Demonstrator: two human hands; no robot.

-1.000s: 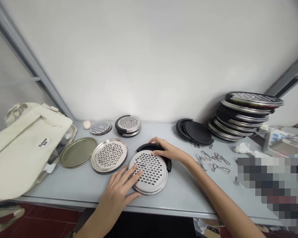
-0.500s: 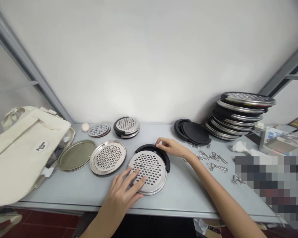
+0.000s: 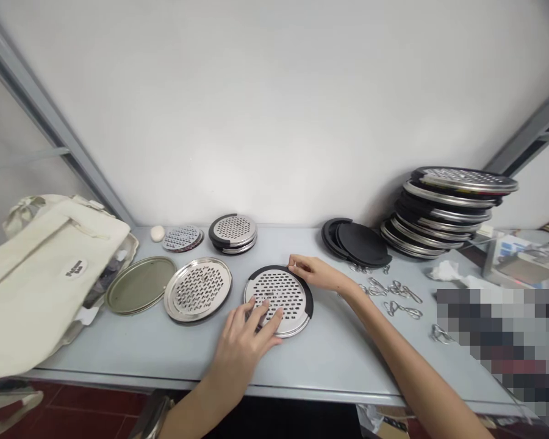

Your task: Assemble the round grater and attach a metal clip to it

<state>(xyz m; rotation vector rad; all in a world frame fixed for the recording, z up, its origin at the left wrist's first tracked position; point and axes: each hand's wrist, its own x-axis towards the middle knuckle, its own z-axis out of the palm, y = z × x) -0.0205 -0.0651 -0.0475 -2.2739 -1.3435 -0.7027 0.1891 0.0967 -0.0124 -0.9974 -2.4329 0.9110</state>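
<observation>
A round perforated steel disc (image 3: 281, 292) lies on the grey table (image 3: 338, 353), seated inside a black plastic ring (image 3: 307, 294) that wraps its far and right edge. My left hand (image 3: 247, 341) rests flat on the disc's near part, fingers spread. My right hand (image 3: 313, 269) touches the ring's far right edge, fingers curled in a pinch on the rim.
Left of the disc lie another perforated disc (image 3: 198, 296) and a plain metal plate (image 3: 139, 292). A cream cloth bag (image 3: 41, 268) fills the far left. Small disc stacks (image 3: 233, 232), black rings (image 3: 357, 242), a tall disc stack (image 3: 448, 213) and metal clips (image 3: 396, 296) sit behind and right.
The steel disc has slid away from me and into the black ring, which now surrounds its rim. My left hand followed it forward; my right hand stayed at the ring's far edge.
</observation>
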